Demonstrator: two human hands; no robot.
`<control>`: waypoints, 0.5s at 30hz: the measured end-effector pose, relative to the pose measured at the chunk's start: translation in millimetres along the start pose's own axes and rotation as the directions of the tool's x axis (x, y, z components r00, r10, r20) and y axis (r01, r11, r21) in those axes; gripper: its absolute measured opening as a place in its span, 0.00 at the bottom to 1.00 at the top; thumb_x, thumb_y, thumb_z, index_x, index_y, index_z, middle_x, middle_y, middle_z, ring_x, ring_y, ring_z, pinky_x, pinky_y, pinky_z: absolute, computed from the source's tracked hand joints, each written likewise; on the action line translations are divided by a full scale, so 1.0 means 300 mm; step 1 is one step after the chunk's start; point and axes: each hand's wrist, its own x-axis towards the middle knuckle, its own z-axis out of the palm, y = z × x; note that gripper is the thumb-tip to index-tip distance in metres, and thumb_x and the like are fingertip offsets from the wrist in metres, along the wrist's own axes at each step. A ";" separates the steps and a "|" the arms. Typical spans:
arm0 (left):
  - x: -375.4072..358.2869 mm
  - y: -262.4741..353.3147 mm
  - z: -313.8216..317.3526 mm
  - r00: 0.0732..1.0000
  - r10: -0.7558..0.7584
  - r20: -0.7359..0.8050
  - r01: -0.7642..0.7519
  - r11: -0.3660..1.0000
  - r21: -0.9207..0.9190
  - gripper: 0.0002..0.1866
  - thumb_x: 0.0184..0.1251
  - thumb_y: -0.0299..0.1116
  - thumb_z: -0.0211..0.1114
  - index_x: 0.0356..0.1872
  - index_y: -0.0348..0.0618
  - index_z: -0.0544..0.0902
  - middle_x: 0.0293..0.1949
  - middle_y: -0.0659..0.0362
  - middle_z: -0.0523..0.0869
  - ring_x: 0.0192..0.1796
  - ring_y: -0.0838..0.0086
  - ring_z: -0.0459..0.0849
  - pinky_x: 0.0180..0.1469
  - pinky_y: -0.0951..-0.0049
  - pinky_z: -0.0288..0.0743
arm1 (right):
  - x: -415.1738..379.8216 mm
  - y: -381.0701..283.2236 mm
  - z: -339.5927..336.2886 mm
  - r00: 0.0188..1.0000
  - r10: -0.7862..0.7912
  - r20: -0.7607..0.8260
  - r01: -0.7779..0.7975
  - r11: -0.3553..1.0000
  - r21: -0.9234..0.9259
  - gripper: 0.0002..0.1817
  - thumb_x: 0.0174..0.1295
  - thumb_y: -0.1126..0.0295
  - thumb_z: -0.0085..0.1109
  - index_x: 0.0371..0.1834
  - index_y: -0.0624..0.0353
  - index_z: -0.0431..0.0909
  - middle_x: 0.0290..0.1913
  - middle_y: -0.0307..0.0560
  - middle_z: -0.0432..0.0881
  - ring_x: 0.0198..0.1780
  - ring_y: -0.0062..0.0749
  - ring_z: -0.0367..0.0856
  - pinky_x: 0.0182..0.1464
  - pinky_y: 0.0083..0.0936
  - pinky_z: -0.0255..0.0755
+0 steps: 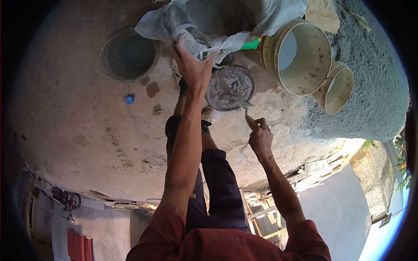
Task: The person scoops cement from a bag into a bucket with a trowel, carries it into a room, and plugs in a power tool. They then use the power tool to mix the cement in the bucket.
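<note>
My left hand [193, 65] is closed on the crumpled rim of a white sack [278, 15]; its fingertips are partly hidden in the folds. Inside the sack there is grey powder [222, 15]. My right hand [261, 138] grips the handle of a trowel [237, 101], whose blade rests in a round, shallow pan of wet grey mortar [220, 87] on the ground. The pan lies just below the sack, between my two hands. Some mortar in the pan is heaped and uneven.
A dark bucket [130, 54] with grey contents stands at left, near a blue cap [129, 99]. Two pale buckets, one large [309, 56] and one smaller [339, 89], lie tipped at right against a grey sand pile [370, 82]. My feet are beside the pan.
</note>
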 end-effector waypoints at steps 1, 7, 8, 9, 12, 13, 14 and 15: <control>0.002 0.001 0.000 1.000 0.000 -0.002 0.000 1.000 0.000 0.50 0.42 0.31 0.86 0.67 0.39 0.63 0.60 0.43 0.67 0.64 0.47 0.69 0.67 0.50 0.66 | -0.015 0.001 -0.012 1.000 0.015 -0.016 -0.015 1.000 0.005 0.36 0.49 0.87 0.52 0.63 0.41 0.81 0.44 0.52 0.79 0.42 0.52 0.83 0.38 0.44 0.77; -0.001 0.010 -0.002 1.000 -0.028 0.010 0.028 1.000 -0.001 0.50 0.43 0.30 0.85 0.67 0.39 0.62 0.61 0.43 0.66 0.64 0.47 0.69 0.67 0.51 0.66 | -0.090 -0.037 -0.204 0.994 0.101 -0.047 -0.090 0.977 0.194 0.35 0.49 0.85 0.56 0.63 0.43 0.81 0.45 0.51 0.83 0.44 0.45 0.82 0.44 0.41 0.79; 0.000 0.009 -0.002 1.000 -0.020 0.009 0.020 1.000 0.000 0.50 0.43 0.30 0.85 0.68 0.40 0.62 0.62 0.42 0.65 0.65 0.44 0.69 0.66 0.49 0.68 | -0.095 -0.054 -0.248 0.994 0.083 -0.065 -0.069 0.979 0.193 0.35 0.50 0.85 0.57 0.63 0.43 0.81 0.47 0.47 0.84 0.45 0.44 0.81 0.46 0.39 0.78; -0.001 0.010 -0.004 1.000 -0.013 0.010 0.013 1.000 0.002 0.49 0.44 0.29 0.84 0.68 0.41 0.62 0.64 0.41 0.65 0.66 0.42 0.69 0.65 0.47 0.70 | -0.099 -0.075 -0.297 0.994 0.065 -0.082 -0.048 0.980 0.192 0.35 0.50 0.84 0.58 0.64 0.44 0.80 0.50 0.43 0.85 0.45 0.43 0.80 0.48 0.37 0.78; -0.003 0.016 -0.008 0.998 -0.059 0.025 0.058 0.998 0.020 0.50 0.44 0.29 0.84 0.68 0.41 0.62 0.64 0.41 0.64 0.66 0.42 0.69 0.65 0.47 0.71 | -0.116 -0.121 -0.427 0.973 0.213 -0.089 -0.171 0.925 0.341 0.30 0.48 0.81 0.65 0.60 0.54 0.82 0.49 0.46 0.86 0.45 0.42 0.81 0.52 0.34 0.76; -0.002 0.013 -0.006 0.998 -0.058 0.019 0.057 0.998 0.019 0.50 0.44 0.29 0.84 0.68 0.41 0.62 0.64 0.41 0.64 0.66 0.42 0.69 0.65 0.47 0.71 | -0.111 -0.130 -0.459 0.962 0.254 -0.099 -0.198 0.900 0.389 0.30 0.47 0.80 0.67 0.59 0.57 0.83 0.48 0.50 0.85 0.44 0.42 0.82 0.53 0.34 0.76; -0.001 0.010 -0.004 0.999 -0.043 0.012 0.043 0.999 0.013 0.50 0.43 0.30 0.85 0.68 0.41 0.62 0.62 0.42 0.66 0.65 0.43 0.70 0.64 0.48 0.70 | -0.105 -0.147 -0.497 0.949 0.298 -0.107 -0.224 0.871 0.437 0.29 0.47 0.79 0.69 0.58 0.62 0.83 0.44 0.53 0.84 0.43 0.41 0.83 0.52 0.34 0.75; -0.001 0.004 -0.002 1.000 -0.029 0.006 0.029 1.000 0.008 0.51 0.42 0.32 0.86 0.68 0.41 0.62 0.60 0.43 0.67 0.64 0.45 0.70 0.64 0.49 0.69 | -0.087 -0.163 -0.524 0.951 0.269 -0.153 -0.172 0.871 0.461 0.29 0.48 0.79 0.69 0.58 0.62 0.83 0.41 0.49 0.83 0.44 0.37 0.82 0.50 0.32 0.74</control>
